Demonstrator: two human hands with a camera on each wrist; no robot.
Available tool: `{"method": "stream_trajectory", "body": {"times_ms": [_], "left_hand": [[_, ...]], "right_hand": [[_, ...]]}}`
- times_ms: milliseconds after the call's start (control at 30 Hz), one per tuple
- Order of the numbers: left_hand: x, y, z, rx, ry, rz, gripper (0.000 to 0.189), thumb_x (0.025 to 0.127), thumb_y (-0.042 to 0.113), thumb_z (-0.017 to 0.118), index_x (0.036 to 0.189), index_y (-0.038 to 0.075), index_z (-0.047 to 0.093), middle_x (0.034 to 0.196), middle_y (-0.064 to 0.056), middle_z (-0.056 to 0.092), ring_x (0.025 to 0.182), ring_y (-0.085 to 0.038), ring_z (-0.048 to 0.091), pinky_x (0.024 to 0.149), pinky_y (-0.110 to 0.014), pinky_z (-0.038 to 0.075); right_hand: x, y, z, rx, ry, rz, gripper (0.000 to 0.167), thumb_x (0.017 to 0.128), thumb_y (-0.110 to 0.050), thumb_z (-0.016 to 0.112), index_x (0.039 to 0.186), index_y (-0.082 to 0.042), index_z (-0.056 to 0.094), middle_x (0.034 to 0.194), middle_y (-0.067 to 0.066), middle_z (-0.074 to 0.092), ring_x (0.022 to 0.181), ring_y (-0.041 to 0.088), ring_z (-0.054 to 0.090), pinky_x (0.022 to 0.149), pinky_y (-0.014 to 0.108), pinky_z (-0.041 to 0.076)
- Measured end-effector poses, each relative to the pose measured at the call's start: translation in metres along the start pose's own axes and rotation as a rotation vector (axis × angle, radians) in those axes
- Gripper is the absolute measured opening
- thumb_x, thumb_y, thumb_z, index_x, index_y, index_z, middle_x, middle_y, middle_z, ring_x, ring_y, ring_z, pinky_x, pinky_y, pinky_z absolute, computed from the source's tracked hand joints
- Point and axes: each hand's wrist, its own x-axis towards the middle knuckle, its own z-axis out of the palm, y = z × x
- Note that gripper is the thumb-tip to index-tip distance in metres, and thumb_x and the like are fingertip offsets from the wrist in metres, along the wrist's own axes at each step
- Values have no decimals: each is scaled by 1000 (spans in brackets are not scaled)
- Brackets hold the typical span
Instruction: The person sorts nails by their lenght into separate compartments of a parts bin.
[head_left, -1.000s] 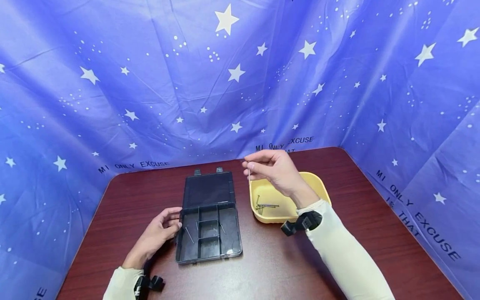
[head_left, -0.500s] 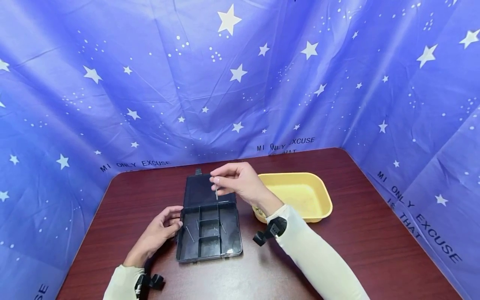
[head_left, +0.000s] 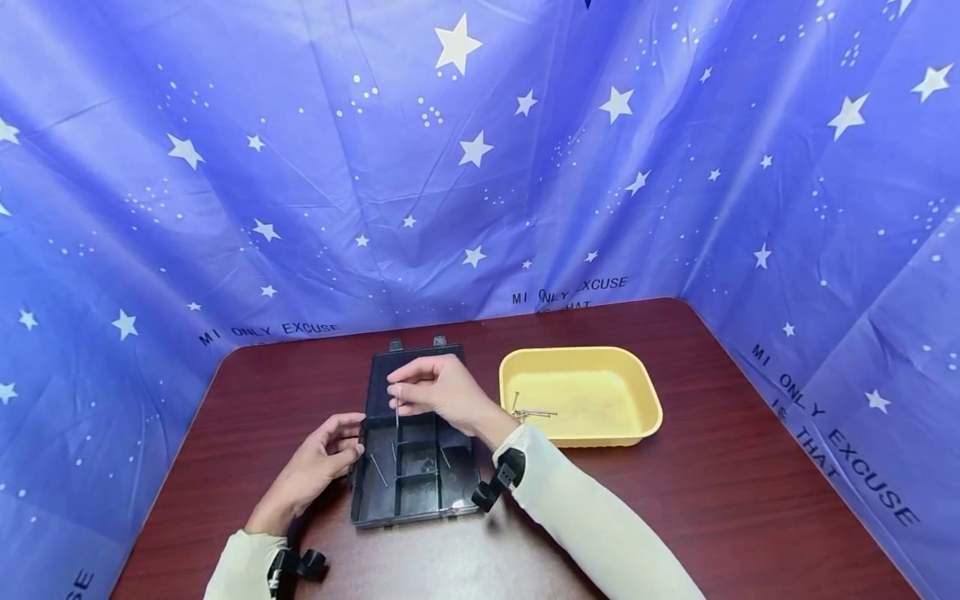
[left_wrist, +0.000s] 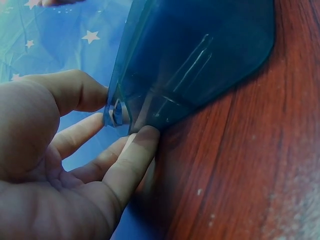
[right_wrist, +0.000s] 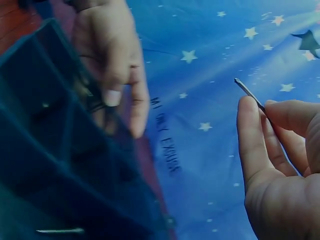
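In the head view a dark, see-through compartment box [head_left: 417,493] lies unfolded on the table, a few nails [head_left: 379,470] in its sections. My left hand [head_left: 318,467] grips its left edge; the left wrist view has thumb and fingers [left_wrist: 132,165] on either side of the wall near a latch. Above the box's rear left section, my right hand [head_left: 442,396] pinches a nail [head_left: 397,412] that hangs nearly upright. The right wrist view brings out the nail's small end [right_wrist: 238,81] beyond the fingertips.
A yellow tray [head_left: 641,429] stands to the right of the box, several nails [head_left: 534,412] heaped at its left side. The reddish-brown table [head_left: 750,467] is backed by a blue star-printed curtain [head_left: 337,167].
My right hand has carried the nail leftward from the yellow tray, across the box's lid, and lower over its left section. The left hand has kept its place on the box's edge.
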Motion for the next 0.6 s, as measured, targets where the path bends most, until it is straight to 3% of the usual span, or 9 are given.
{"method": "stream_trajectory", "body": {"times_ms": [233,433,600], "left_hand": [[1,1,-1,5,-13,5,52,102,0,65,150,-1,44,133,-28,55,83,-5,58,62,-19,45],[1,2,-2,-1,-31,-2,52,101,2,66,149,0,45,134,-29,55,83,-6,58,62,-19,45],[1,3,-2,-4,-26,-18,51,101,1,66,149,1,46,133,-27,56,84,-6,59,62,-18,45]], "right_hand": [[4,27,11,-46,26,65,21,95,10,71,116,11,73,93,12,77,80,17,75,78,35,65],[5,39,18,-83,41,109,23,94,9,73,117,12,74,114,36,72,85,24,78,79,34,65],[6,46,19,-94,42,141,31,93,8,73,123,17,69,120,39,69,96,35,78,82,32,64]]}}
